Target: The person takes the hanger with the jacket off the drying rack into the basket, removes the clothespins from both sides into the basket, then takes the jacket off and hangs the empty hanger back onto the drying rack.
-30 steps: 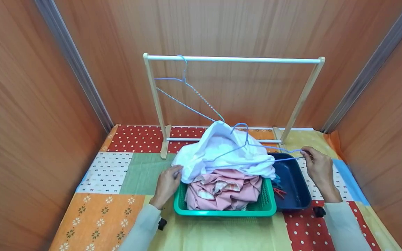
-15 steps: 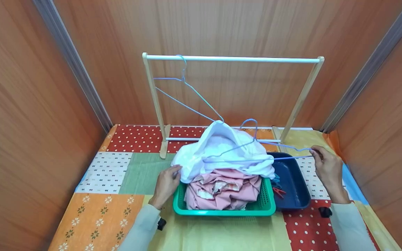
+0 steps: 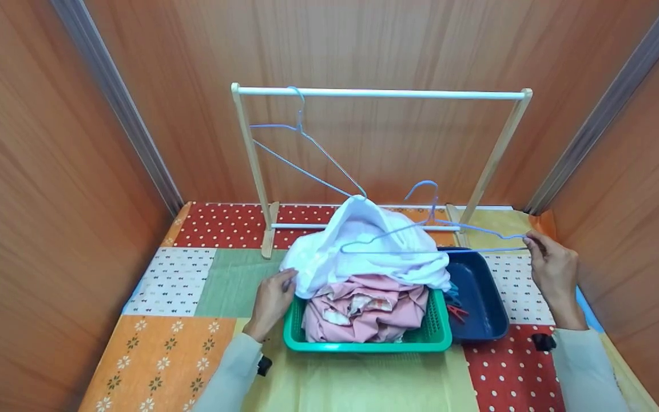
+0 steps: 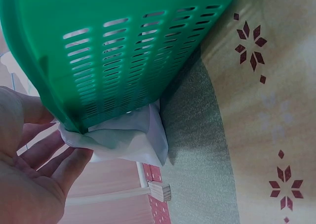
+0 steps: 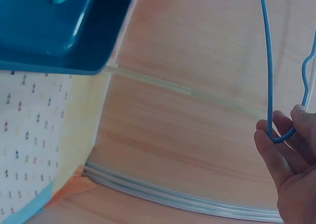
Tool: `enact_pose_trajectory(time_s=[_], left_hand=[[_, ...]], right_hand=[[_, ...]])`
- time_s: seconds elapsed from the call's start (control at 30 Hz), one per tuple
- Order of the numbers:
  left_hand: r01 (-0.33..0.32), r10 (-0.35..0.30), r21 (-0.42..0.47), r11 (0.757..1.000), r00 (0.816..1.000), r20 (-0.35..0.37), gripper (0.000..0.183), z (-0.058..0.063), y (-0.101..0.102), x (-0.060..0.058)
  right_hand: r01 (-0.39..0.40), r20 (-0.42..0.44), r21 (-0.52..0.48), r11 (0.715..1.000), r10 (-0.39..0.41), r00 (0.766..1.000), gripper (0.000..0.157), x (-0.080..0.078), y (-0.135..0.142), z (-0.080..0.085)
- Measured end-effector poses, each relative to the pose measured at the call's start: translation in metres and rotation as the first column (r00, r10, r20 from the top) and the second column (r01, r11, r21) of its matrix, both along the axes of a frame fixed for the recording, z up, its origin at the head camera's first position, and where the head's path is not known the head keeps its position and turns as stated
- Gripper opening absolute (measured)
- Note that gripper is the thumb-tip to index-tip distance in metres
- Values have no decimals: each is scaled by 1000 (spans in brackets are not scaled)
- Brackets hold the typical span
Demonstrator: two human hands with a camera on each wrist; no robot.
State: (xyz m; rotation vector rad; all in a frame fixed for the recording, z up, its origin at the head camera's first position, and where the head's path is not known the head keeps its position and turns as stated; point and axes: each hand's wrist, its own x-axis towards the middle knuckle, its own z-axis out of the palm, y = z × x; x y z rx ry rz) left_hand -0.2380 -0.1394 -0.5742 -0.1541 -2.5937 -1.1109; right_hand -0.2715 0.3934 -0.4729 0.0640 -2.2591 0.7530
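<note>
My right hand (image 3: pixel 556 268) pinches one end of a blue wire clothes hanger (image 3: pixel 467 226), seen close in the right wrist view as a blue bent wire (image 5: pixel 269 75) between thumb and fingers. The hanger's hook points up and its other end lies in front of a white garment (image 3: pixel 386 263). My left hand (image 3: pixel 272 300) holds the garment's left edge, beside the green basket (image 3: pixel 369 347). In the left wrist view, thumb and fingertips meet the white cloth (image 4: pixel 128 137) at the basket's rim. Pink cloth (image 3: pixel 364 320) lies bunched in the basket, below the white garment.
A wooden rack with a white rail (image 3: pixel 386 93) stands at the back. A second blue hanger (image 3: pixel 332 157) hangs from it, its low end at the white garment's top. A navy tub (image 3: pixel 487 297) with blue and red clothespins (image 3: pixel 456 312) sits right of the basket.
My right hand has moved right and slightly up with the hanger, sliding it across the front of the white garment. The left hand has stayed at the garment's edge.
</note>
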Motion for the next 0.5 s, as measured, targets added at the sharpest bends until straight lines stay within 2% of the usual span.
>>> enact_pose_trajectory(time_s=[0.23,0.5], left_hand=[[-4,4,12,1000,999,35,27,-1,0,0],[-1,1,2,1000,1000,4,26,-3,-1,-1]], right_hand=[[39,-28,-30,999,-40,999,20,-2,7,7],[85,81,-54,995,-81,993,26,2,10,15]])
